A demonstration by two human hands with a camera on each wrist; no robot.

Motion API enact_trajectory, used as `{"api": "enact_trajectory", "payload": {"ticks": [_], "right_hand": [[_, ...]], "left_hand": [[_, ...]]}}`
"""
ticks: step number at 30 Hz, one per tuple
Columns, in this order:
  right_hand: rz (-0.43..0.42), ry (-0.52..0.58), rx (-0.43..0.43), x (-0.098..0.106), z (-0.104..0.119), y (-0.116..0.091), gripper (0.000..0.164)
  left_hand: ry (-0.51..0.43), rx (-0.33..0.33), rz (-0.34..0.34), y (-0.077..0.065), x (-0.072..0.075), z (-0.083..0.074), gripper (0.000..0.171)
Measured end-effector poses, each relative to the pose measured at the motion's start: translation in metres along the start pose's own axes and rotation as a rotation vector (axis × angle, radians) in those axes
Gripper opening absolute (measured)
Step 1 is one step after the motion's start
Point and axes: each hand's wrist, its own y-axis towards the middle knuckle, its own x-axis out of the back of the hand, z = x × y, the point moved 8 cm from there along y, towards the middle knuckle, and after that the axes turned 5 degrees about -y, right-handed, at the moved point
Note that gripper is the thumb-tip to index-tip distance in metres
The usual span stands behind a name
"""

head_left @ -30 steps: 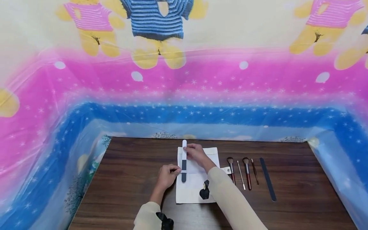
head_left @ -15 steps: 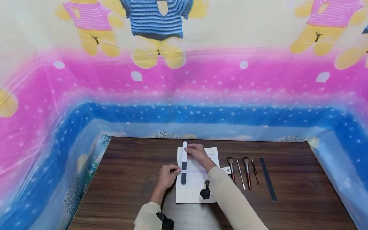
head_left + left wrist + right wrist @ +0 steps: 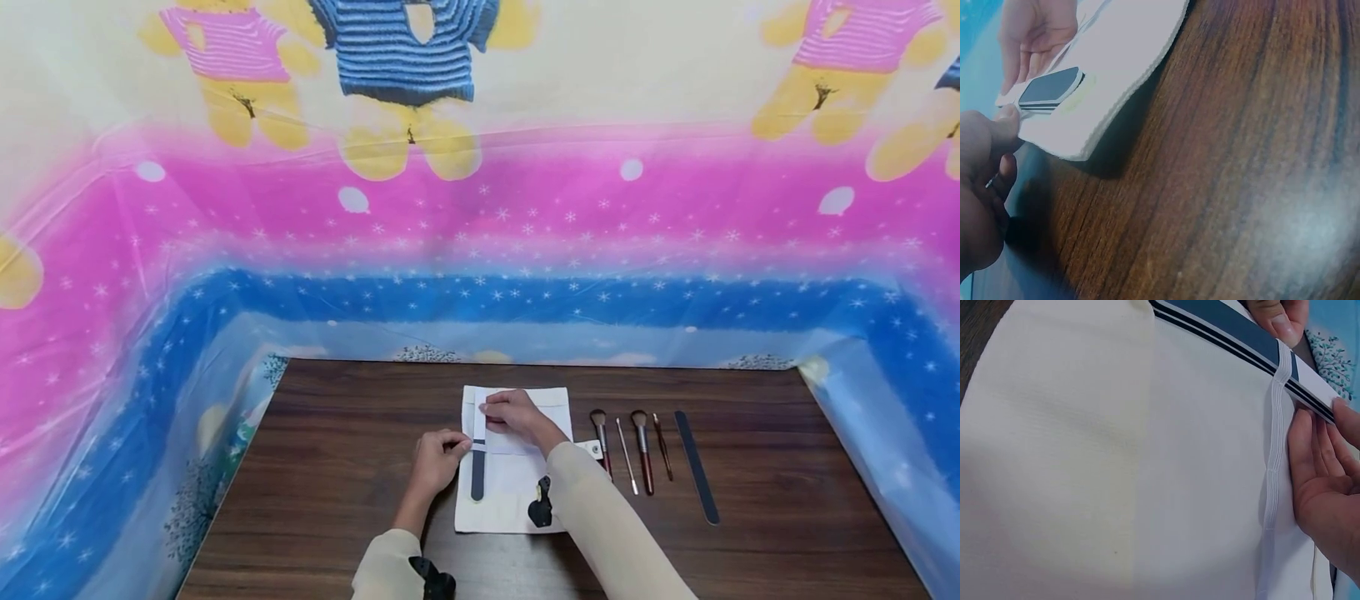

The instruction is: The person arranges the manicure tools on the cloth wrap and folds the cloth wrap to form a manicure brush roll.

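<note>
A long nail file (image 3: pixel 477 475), dark at its near end and white at its far end, lies lengthwise along the left side of an opened white cloth pouch (image 3: pixel 517 512). It passes under the pouch's white elastic band (image 3: pixel 1272 465); its layered edge shows in the right wrist view. My right hand (image 3: pixel 517 414) pinches the file's white far part between thumb and fingers. My left hand (image 3: pixel 437 460) pinches the pouch's left edge beside the band, thumb on top. In the left wrist view the file's dark rounded end (image 3: pixel 1052 86) lies over the cloth.
Right of the pouch, its snap tab (image 3: pixel 590 449) overlaps a makeup brush (image 3: pixel 601 429). Further right lie a thin metal tool (image 3: pixel 627 454), a second brush (image 3: pixel 642 450), a slim brown tool (image 3: pixel 663 446) and a dark nail file (image 3: pixel 697 467). A printed cloth (image 3: pixel 480 300) surrounds the wooden table (image 3: pixel 330 467).
The nail file has slid toward the person under the elastic band, its dark end now further down the pouch. My right hand has moved nearer with it. The left hand stays put.
</note>
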Motion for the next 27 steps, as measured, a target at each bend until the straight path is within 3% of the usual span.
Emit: {"api": "enact_trajectory", "payload": {"ticks": [4,8,11,16,19,27], "right_hand": [[-0.002,0.015,0.0,0.001,-0.004,0.003,0.039],[0.007,0.044,0.002,-0.001,-0.007,0.004,0.038],[0.002,0.057,0.013,0.0,-0.006,0.003,0.037],[-0.013,0.043,0.031,0.002,-0.004,0.002,0.036],[-0.021,0.044,0.027,0.004,-0.005,0.004,0.037],[-0.031,0.035,0.034,0.001,-0.006,0.004,0.035]], "left_hand": [[0.016,-0.057,-0.022,-0.007,0.002,-0.006,0.006],[0.122,-0.147,-0.027,-0.028,0.01,-0.017,0.001],[0.202,-0.185,0.048,-0.047,0.013,-0.02,0.004],[0.213,-0.19,0.201,-0.072,0.013,-0.016,0.006],[0.217,-0.188,0.216,-0.076,0.014,-0.015,0.012],[0.277,-0.172,0.197,-0.072,0.009,-0.019,0.005]]}}
